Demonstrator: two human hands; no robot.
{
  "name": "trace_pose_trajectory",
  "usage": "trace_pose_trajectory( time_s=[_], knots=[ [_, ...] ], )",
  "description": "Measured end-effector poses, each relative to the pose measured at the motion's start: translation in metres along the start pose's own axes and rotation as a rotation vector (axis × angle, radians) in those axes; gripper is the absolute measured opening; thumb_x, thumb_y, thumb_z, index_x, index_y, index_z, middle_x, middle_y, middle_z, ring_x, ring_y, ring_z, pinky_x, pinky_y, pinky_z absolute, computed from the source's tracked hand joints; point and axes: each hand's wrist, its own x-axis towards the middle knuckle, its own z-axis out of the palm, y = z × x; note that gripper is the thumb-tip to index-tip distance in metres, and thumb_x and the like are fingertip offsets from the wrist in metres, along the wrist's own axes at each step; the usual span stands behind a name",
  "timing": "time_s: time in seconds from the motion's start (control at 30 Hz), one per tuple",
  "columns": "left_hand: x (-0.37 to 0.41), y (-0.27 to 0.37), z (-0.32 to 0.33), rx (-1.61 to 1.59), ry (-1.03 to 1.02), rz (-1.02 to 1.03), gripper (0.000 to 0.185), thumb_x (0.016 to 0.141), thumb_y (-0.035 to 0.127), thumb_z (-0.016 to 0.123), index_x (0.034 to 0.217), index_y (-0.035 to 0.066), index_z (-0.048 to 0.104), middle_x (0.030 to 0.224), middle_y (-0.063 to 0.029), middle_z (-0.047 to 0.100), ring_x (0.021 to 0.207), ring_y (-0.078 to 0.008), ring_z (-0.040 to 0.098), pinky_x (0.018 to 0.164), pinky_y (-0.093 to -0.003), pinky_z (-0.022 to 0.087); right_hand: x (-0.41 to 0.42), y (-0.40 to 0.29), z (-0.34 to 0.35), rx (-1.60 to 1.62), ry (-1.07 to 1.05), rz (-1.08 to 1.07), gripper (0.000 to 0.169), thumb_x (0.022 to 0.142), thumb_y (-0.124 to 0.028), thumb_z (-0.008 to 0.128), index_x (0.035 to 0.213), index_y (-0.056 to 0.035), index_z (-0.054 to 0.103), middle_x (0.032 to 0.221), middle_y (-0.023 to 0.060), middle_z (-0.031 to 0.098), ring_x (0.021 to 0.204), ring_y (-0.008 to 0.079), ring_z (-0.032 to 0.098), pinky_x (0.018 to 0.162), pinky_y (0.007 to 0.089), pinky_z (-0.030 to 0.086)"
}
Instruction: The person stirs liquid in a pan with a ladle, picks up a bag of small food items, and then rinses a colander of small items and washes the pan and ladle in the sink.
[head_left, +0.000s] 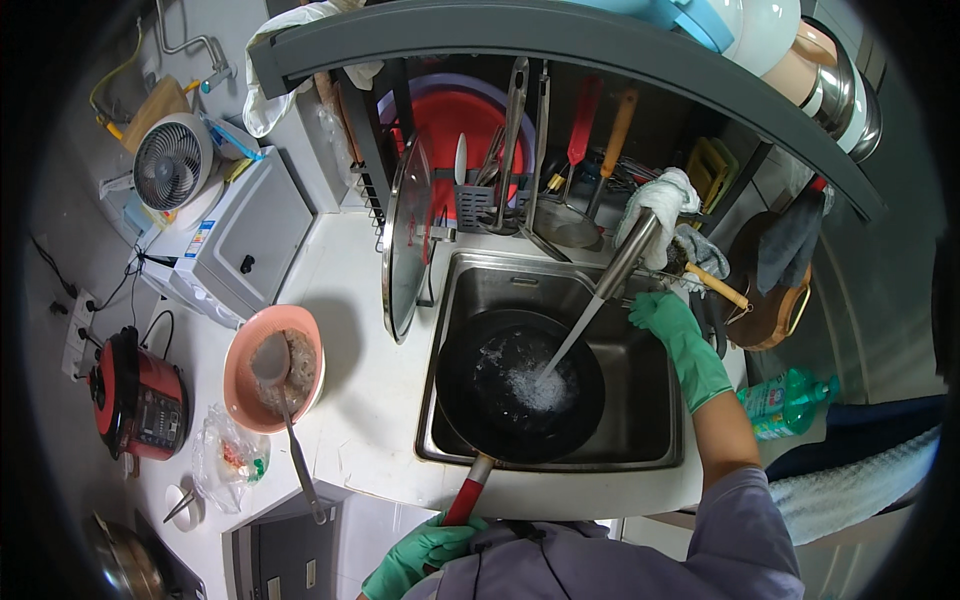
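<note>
A black wok (517, 386) rests in the steel sink (637, 420), and a stream of water from the faucet (630, 251) splashes into it. My left hand (431, 551), in a green rubber glove, is closed around the wok's red handle (469, 499) below the sink's front edge. My right hand (667, 319), gloved too, is at the sink's right rear, by the base of the faucet; whether its fingers hold anything there is hidden. A white cloth (660, 206) is wrapped over the top of the faucet.
Left on the counter are a pink colander (236, 375) with a ladle, a plastic bag (225, 465) and a red electric cooker (142, 397). A glass lid (409, 240) stands behind the sink's left side, near a utensil rack (480, 206). Dish soap (784, 405) sits right, beside a round wooden board (757, 300).
</note>
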Motion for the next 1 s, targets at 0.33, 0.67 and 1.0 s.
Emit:
trace_pose_trajectory(
  time_s=[0.33, 0.67, 1.0],
  knots=[
    [0.004, 0.002, -0.012, -0.002, -0.063, -0.059, 0.026, 0.095, 0.003, 0.059, 0.12, -0.002, 0.061, 0.059, 0.005, 0.044, 0.043, -0.0039, 0.034, 0.042, -0.0196, 0.027, 0.027, 0.027, -0.022, -0.281, 0.104, -0.223, 0.023, 0.098, -0.017, 0.058, 0.097, 0.0049, 0.065, 0.082, 0.0118, 0.07, 0.068, 0.0195, 0.066, 0.065, 0.0315, 0.056],
    [0.005, -0.004, -0.029, 0.007, -0.125, -0.067, 0.025, 0.095, 0.003, 0.059, 0.12, -0.001, 0.061, 0.059, 0.0051, 0.044, 0.042, -0.0042, 0.033, 0.041, -0.02, 0.027, -0.278, -0.137, 0.194, 0.12, -1.06, 0.656, 0.04, 0.099, -0.039, 0.06, 0.118, -0.0045, 0.069, 0.108, 0.0142, 0.071, 0.091, 0.0162, 0.069, 0.082, 0.028, 0.054],
    [0.009, -0.012, -0.033, 0.014, -0.105, -0.019, 0.026, 0.094, 0.002, 0.06, 0.12, -0.001, 0.061, 0.06, 0.005, 0.045, 0.041, -0.0049, 0.033, 0.04, -0.0205, 0.027, -0.102, -0.061, 0.038, -0.776, 0.642, -0.658, 0.033, 0.093, -0.017, 0.06, 0.121, 0.0008, 0.063, 0.11, 0.0238, 0.068, 0.1, 0.0405, 0.066, 0.086, 0.0447, 0.054]
  ],
)
